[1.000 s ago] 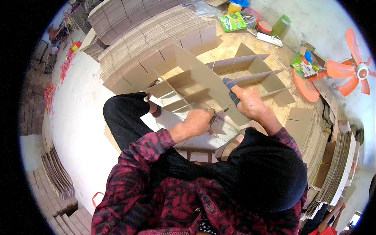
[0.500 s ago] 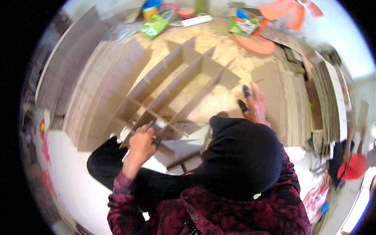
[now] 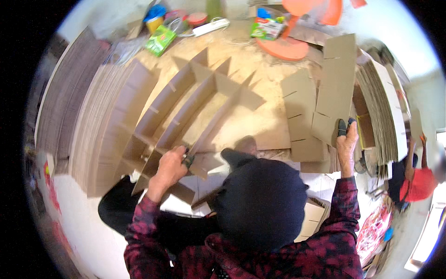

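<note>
A cardboard divider grid (image 3: 186,111) stands on the wooden board, made of several long strips slotted across shorter ones. My left hand (image 3: 171,168) is closed on the near end of this grid, dark covers on its fingertips. Over at the right, my right hand (image 3: 346,142) pinches the lower end of a flat slotted cardboard strip (image 3: 338,76), thumb and fingers also capped in dark covers. The strip is tilted up over a pile of similar slotted strips (image 3: 297,111). My right palm faces partly away, so some fingers are hidden.
Tall stacks of cardboard sheets (image 3: 100,125) flank the left side; another stack (image 3: 383,107) stands far right. An orange fan (image 3: 283,49), a green packet (image 3: 160,41) and a white power strip (image 3: 211,27) lie along the back. Another person in red (image 3: 418,179) is at the right.
My right hand has moved right and now holds a cardboard strip raised from the pile. My left hand stays at the grid's near end. The view has shifted slightly.
</note>
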Tool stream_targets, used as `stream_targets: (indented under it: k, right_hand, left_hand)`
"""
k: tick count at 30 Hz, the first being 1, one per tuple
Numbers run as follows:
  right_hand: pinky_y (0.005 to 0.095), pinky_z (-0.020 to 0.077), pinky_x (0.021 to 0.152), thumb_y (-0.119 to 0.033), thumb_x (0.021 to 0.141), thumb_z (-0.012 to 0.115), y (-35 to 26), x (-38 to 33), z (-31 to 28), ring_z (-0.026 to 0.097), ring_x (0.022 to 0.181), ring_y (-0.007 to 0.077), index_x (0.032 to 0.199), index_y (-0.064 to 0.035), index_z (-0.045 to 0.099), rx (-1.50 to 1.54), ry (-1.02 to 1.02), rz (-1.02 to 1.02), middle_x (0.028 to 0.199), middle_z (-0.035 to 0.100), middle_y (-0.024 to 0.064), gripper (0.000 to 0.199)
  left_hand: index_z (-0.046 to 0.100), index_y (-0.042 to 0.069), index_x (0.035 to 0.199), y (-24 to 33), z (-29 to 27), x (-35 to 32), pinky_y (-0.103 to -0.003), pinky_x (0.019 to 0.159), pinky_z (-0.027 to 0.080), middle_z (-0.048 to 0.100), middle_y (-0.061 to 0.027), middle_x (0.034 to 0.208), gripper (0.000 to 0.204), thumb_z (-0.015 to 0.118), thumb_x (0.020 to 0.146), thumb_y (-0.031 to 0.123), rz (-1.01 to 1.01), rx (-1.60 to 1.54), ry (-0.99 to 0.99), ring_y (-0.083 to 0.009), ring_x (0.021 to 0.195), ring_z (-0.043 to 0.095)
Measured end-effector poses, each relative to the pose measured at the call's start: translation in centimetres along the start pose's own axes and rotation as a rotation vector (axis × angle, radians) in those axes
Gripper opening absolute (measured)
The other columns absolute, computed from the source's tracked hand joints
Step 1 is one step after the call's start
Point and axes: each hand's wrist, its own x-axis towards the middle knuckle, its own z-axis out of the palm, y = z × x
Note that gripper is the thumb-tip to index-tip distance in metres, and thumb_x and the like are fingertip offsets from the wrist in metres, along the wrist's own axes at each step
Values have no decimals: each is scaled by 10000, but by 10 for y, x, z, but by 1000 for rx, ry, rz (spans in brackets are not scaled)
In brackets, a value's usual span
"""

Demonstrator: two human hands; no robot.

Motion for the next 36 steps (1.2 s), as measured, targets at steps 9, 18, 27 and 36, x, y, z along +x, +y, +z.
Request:
stream_targets:
  k: [9, 18, 27, 36]
  right_hand:
    - [368, 505, 744, 99, 770, 573, -187, 11, 56, 638, 903, 406, 1226, -26, 510, 535, -453, -470, 972, 632, 250, 477]
    - [295, 485, 751, -47, 890, 584, -269, 41, 100, 621, 795, 293, 1323, -17, 472, 647, -689, -802, 1003, 611, 253, 448]
    - [311, 486, 688, 34, 827, 567, -287, 54, 105, 566, 674, 290, 1333, -65, 488, 473, -866, -732, 839, 584, 216, 522]
    - [392, 504, 648, 116, 685, 507, -288, 31, 145, 588, 672, 405, 1324, -72, 496, 463, -832, -878, 768, 591, 232, 666]
  left_hand:
    - [501, 14, 836, 3, 23, -2, -518, 654, 482, 605, -242, 772, 137, 550, 709, 34, -71, 129, 140, -433, 762, 609]
    - [545, 36, 845, 8, 25, 9, -489, 633, 503, 626, -204, 784, 142, 578, 709, 58, -97, 78, 147, -401, 745, 627]
    - [550, 53, 823, 13, 19, 26, -483, 593, 487, 622, -175, 708, 173, 629, 672, 85, -50, 30, 185, -380, 695, 623]
    - [576, 68, 921, 14, 14, 24, -480, 641, 519, 647, -181, 770, 188, 590, 747, 138, -118, 76, 89, -370, 768, 650]
